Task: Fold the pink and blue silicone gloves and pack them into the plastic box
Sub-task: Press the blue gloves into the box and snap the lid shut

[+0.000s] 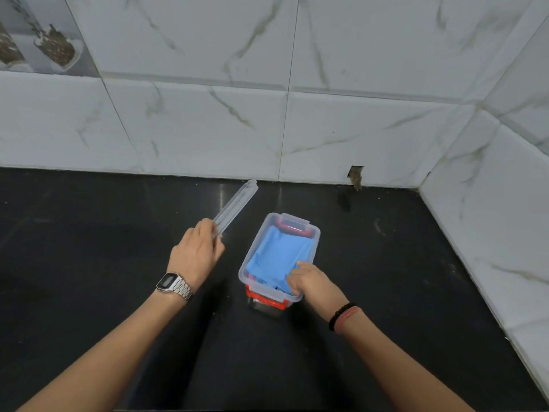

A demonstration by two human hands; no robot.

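A clear plastic box (316, 237) with red clasps stands on the black counter, near the middle. A folded blue glove (277, 257) fills the top of the box. A small bit of pink glove (252, 277) shows under it at the near left corner. My right hand (312, 283) rests at the box's near right corner, fingers pressing down on the blue glove. My left hand (196, 252) is left of the box and holds the clear lid (236, 205) by one end, seen edge-on and lifted off the counter.
The black counter (386, 263) meets white marble-pattern wall tiles (267, 114) at the back and on the right. A small chipped hole (356, 173) sits at the base of the back wall. A watch is on my left wrist, bead bracelets on my right.
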